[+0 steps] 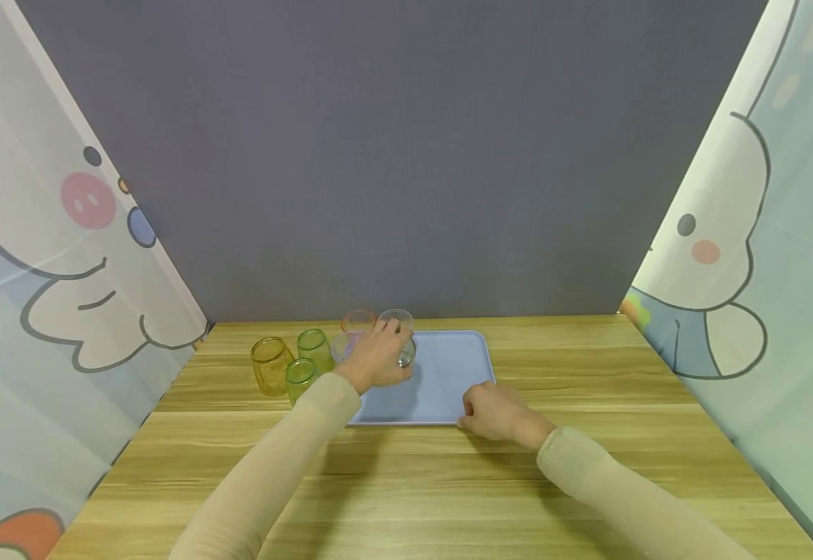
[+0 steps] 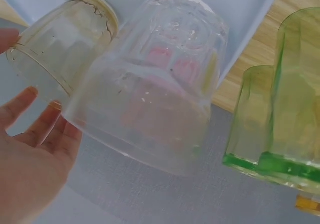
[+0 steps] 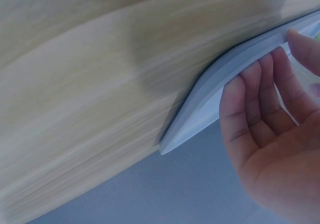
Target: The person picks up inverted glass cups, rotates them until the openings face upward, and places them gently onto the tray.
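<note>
My left hand (image 1: 378,358) is over the left part of a pale blue tray (image 1: 448,373). In the left wrist view, its thumb and fingers are round the rim of a clear drinking glass (image 2: 65,49) with a yellowish tint. A larger clear glass (image 2: 145,104) stands close beside it, with pink showing through. My right hand (image 1: 497,412) holds the tray at its near right corner; the right wrist view shows the thumb on the outside of the tray's raised edge (image 3: 220,71) and curled fingers on the inside.
Left of the tray stand an amber glass (image 1: 271,365) and two green glasses (image 1: 315,350). A glass with an orange-pink rim (image 1: 359,317) and a clear one (image 1: 397,316) are behind my left hand. A grey wall (image 1: 406,194) rises at the wooden table's (image 1: 406,490) back edge.
</note>
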{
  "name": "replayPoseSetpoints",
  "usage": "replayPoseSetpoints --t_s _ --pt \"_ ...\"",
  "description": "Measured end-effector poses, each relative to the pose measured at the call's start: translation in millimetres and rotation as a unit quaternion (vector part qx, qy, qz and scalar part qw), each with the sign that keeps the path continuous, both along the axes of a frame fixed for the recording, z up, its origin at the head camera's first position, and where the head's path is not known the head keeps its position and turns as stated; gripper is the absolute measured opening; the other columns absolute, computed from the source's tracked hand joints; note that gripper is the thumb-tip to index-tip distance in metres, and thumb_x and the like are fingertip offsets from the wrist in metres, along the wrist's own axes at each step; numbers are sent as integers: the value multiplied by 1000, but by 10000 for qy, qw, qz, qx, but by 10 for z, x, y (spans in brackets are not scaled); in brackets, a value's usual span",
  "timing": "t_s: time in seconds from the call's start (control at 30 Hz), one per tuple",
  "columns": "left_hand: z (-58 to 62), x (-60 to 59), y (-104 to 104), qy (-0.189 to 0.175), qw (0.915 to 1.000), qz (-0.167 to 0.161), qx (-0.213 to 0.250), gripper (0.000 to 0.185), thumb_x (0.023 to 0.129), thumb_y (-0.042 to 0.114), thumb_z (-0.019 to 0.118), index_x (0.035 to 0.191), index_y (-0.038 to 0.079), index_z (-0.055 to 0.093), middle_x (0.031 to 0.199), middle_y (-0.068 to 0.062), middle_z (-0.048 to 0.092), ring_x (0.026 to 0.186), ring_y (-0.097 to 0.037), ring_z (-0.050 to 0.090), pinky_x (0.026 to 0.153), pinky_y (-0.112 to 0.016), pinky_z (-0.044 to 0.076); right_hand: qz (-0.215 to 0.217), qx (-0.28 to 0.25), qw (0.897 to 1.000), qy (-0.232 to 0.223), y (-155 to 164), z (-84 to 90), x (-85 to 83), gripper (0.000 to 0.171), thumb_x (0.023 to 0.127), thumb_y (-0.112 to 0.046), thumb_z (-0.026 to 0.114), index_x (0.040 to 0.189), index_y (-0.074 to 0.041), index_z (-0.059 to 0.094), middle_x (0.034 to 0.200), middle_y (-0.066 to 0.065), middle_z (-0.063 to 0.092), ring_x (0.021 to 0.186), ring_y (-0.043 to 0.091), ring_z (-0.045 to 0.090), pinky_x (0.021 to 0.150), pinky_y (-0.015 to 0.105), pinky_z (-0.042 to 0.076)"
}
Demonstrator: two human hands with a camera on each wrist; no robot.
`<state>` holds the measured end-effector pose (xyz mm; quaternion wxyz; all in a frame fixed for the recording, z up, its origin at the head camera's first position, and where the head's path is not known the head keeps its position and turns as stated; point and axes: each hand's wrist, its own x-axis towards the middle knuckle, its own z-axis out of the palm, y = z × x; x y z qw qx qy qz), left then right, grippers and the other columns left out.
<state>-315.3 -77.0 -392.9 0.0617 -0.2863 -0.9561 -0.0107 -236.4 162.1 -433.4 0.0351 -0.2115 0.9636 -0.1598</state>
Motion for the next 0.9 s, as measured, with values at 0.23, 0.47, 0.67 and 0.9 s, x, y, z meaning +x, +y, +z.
replayPoseSetpoints --t_s 0.23,0.47,0.67,0.9 --pt "13 -13 17 -229 9996 155 5 63 90 37 72 144 11 53 143 -11 49 135 -32 44 111 -47 40 13 -13 10000 -29 -1 -12 3 27 86 -26 80 67 -18 63 66 -8 56 59 12 51 52 31 44" --pt "8 -39 21 -325 9993 177 -44 62 91 36 68 144 9 53 144 -12 48 136 -33 42 113 -48 38 62 -66 9999 -81 -5 -14 9 28 87 -25 80 67 -17 62 65 -8 56 58 12 50 51 31 43" --pt "19 -43 26 -367 9992 107 -127 61 92 34 64 146 7 53 144 -13 50 137 -35 42 114 -49 37 62 -66 9999 -59 -3 -19 3 28 87 -25 80 67 -18 62 66 -8 56 59 12 51 51 31 43" --pt "33 -29 35 -446 9987 65 -226 57 93 32 62 144 7 55 144 -14 50 138 -36 40 116 -50 34 41 -81 9999 -81 3 -22 -1 28 87 -25 80 67 -17 62 65 -8 55 59 12 50 51 30 43"
